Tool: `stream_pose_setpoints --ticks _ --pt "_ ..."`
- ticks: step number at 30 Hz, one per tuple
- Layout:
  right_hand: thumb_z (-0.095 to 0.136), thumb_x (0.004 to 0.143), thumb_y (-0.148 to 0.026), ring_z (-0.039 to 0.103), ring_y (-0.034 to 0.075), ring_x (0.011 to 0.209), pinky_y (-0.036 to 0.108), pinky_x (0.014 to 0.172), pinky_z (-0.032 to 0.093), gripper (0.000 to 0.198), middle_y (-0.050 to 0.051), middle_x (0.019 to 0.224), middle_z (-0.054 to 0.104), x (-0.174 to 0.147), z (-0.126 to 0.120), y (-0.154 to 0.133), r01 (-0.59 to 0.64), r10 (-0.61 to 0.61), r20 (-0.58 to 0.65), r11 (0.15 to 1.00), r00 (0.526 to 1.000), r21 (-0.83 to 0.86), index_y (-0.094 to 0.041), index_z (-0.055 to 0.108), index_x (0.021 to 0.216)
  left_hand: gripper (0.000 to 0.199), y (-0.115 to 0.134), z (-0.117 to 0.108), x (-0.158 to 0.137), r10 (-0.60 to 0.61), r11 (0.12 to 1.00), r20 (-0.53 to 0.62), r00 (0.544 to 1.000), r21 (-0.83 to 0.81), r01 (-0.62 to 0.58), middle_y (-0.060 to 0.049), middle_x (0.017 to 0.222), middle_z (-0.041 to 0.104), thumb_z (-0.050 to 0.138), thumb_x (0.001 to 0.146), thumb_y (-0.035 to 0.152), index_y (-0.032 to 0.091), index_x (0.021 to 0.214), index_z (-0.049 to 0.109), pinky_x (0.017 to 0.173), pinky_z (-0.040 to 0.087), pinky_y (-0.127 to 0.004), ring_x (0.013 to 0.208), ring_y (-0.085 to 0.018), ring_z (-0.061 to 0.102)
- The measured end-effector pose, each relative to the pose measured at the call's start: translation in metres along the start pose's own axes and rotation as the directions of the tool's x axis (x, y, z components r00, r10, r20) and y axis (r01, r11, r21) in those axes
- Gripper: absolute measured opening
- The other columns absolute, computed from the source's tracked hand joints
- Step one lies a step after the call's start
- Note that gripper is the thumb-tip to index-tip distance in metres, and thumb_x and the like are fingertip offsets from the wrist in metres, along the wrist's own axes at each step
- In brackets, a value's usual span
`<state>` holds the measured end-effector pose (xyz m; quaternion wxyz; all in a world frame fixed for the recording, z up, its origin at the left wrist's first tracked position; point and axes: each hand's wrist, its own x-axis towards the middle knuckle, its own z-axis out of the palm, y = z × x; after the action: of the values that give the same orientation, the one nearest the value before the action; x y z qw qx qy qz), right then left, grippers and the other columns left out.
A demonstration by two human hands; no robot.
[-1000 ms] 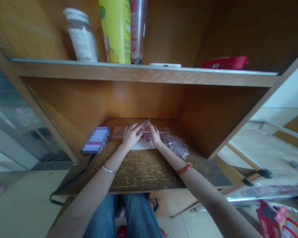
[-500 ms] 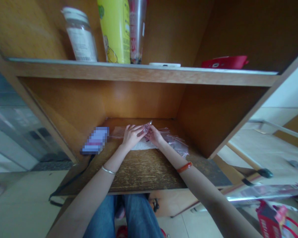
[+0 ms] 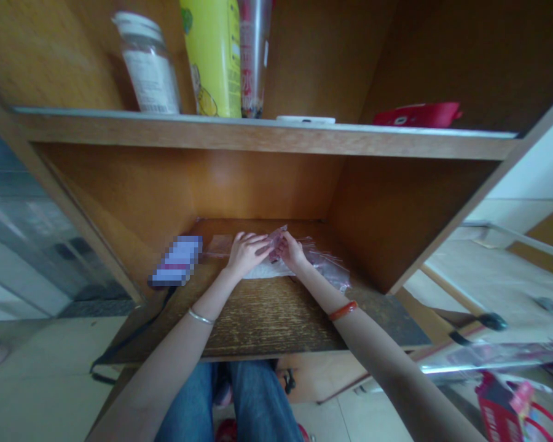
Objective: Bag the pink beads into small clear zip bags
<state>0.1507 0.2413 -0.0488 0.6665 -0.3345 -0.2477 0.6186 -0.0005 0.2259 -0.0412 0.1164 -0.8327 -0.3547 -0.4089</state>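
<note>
Between my two hands is a small clear plastic bag, its top edge standing up above the fingers. My left hand grips the bag's left side, thumb and fingers closed on it. At the other side, my right hand pinches the bag with bent fingers. Whether anything is inside the bag I cannot make out. Beneath the hands lies a white sheet or pouch, partly hidden. More clear zip bags are spread to the right of my right hand, and a flat clear bag lies to the left.
A phone, blurred out, with a black strap lies at the left on the worn wooden desk. The shelf above holds a white-capped bottle, a yellow container, a clear tumbler and a red object.
My right hand has shifted slightly right, away from the left hand. More of the clear bag now shows between them. My left hand stays almost in place.
</note>
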Motion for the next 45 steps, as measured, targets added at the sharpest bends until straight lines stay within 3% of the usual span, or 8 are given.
stream_pose_setpoints --ticks 4,8,12,17,21,34,40,45 --pt "0.068 0.066 -0.024 0.057 0.010 0.054 0.022 0.053 0.049 0.021 -0.005 0.062 0.059 0.009 -0.006 0.001 0.107 -0.108 -0.089 0.994 0.990 -0.012 -0.020 0.051 0.076 0.009 0.005 -0.005 0.000 -0.065 0.998 0.028 0.997 -0.009 0.065 -0.002 0.102 0.070 0.058 0.079 0.026 0.021 0.075 0.064 0.089 0.037 -0.040 0.092 -0.020 0.061" --pt "0.072 0.061 -0.028 0.063 0.014 0.069 0.026 0.063 0.052 0.041 -0.001 0.080 0.064 0.015 -0.011 0.004 0.265 -0.294 -0.140 0.945 0.945 -0.193 -0.022 0.047 0.093 0.037 0.006 -0.001 -0.003 -0.160 0.987 0.133 0.978 -0.007 0.162 -0.007 0.107 0.067 0.062 0.075 0.042 0.019 0.105 0.058 0.090 0.039 -0.041 0.098 -0.025 0.059" --pt "0.074 0.058 -0.031 0.063 0.016 0.080 0.031 0.072 0.052 0.063 0.003 0.089 0.063 0.015 -0.010 0.011 0.458 -0.486 0.036 0.793 0.873 -0.402 -0.020 0.044 0.112 0.074 0.000 0.011 -0.008 -0.267 0.963 0.313 0.911 0.049 0.265 -0.019 0.119 0.059 0.057 0.073 0.063 0.011 0.124 0.046 0.092 0.039 -0.044 0.109 -0.034 0.056" --pt "0.071 0.064 -0.036 0.061 0.016 0.078 0.034 0.074 0.052 0.075 0.002 0.088 0.061 0.009 -0.010 0.018 0.620 -0.547 0.316 0.559 0.775 -0.551 -0.023 0.035 0.129 0.071 -0.010 0.019 -0.013 -0.263 0.961 0.424 0.866 0.031 0.276 -0.019 0.117 0.061 0.045 0.079 0.067 0.011 0.123 0.048 0.090 0.042 -0.042 0.107 -0.034 0.058" --pt "0.071 0.066 -0.035 0.061 0.018 0.083 0.036 0.077 0.051 0.078 0.004 0.093 0.061 0.003 -0.009 0.016 0.645 -0.517 0.409 0.450 0.752 -0.618 -0.023 0.033 0.133 0.068 -0.015 0.024 -0.016 -0.233 0.966 0.469 0.852 0.008 0.259 -0.019 0.123 0.057 0.044 0.082 0.063 0.012 0.127 0.046 0.091 0.043 -0.040 0.109 -0.031 0.057" --pt "0.071 0.067 -0.039 0.061 0.019 0.083 0.037 0.077 0.052 0.075 0.006 0.095 0.061 0.005 -0.010 0.017 0.653 -0.533 0.401 0.456 0.745 -0.605 -0.023 0.035 0.131 0.064 -0.019 0.028 -0.018 -0.215 0.973 0.460 0.861 0.027 0.229 -0.016 0.134 0.050 0.044 0.084 0.059 0.015 0.130 0.045 0.101 0.038 -0.040 0.122 -0.029 0.049" --pt "0.073 0.066 -0.043 0.061 0.018 0.083 0.035 0.076 0.052 0.077 0.005 0.094 0.061 0.001 -0.007 0.014 0.652 -0.542 0.385 0.485 0.747 -0.583 -0.023 0.036 0.131 0.036 -0.014 0.021 -0.012 -0.190 0.971 0.393 0.900 -0.061 0.232 -0.011 0.113 0.065 0.047 0.088 0.042 0.019 0.112 0.060 0.092 0.045 -0.038 0.102 -0.025 0.061" --pt "0.073 0.065 -0.045 0.059 0.016 0.076 0.030 0.070 0.051 0.076 0.001 0.084 0.060 -0.006 -0.001 0.011 0.614 -0.531 0.333 0.537 0.779 -0.579 -0.023 0.040 0.130 0.026 -0.017 0.023 -0.011 -0.242 0.920 0.360 0.901 -0.210 0.331 -0.009 0.092 0.071 0.044 0.089 0.029 0.018 0.098 0.066 0.079 0.048 -0.033 0.083 -0.022 0.066"
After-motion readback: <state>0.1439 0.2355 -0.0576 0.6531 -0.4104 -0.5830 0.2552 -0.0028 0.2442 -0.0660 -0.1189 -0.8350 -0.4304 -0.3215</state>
